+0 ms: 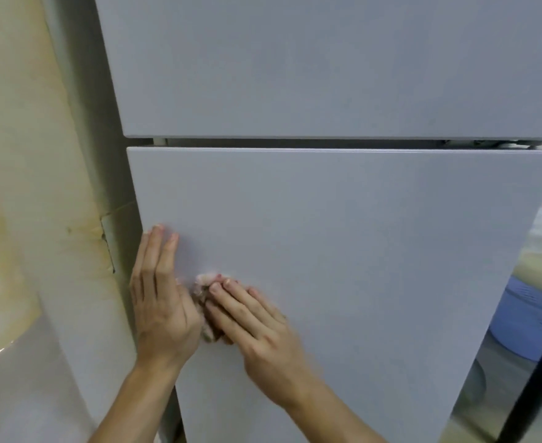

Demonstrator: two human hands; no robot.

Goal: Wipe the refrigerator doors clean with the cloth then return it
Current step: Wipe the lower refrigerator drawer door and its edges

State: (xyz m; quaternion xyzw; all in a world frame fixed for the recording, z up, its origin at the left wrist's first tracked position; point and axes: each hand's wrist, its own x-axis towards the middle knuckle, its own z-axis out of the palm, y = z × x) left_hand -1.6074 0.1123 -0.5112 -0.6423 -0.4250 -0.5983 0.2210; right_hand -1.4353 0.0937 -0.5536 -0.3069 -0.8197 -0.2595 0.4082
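At lower door (359,251), left edge: R hand (256,327) flat-fingered, pressing cloth (204,280); L hand (162,308) open, flat on panel. Wipe step in hand; next likely needs rightward sweep, steady pressure.

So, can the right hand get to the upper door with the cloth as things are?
Probably yes. The right hand presses the cloth on the lower door, and only bare door surface lies between it and the upper door.
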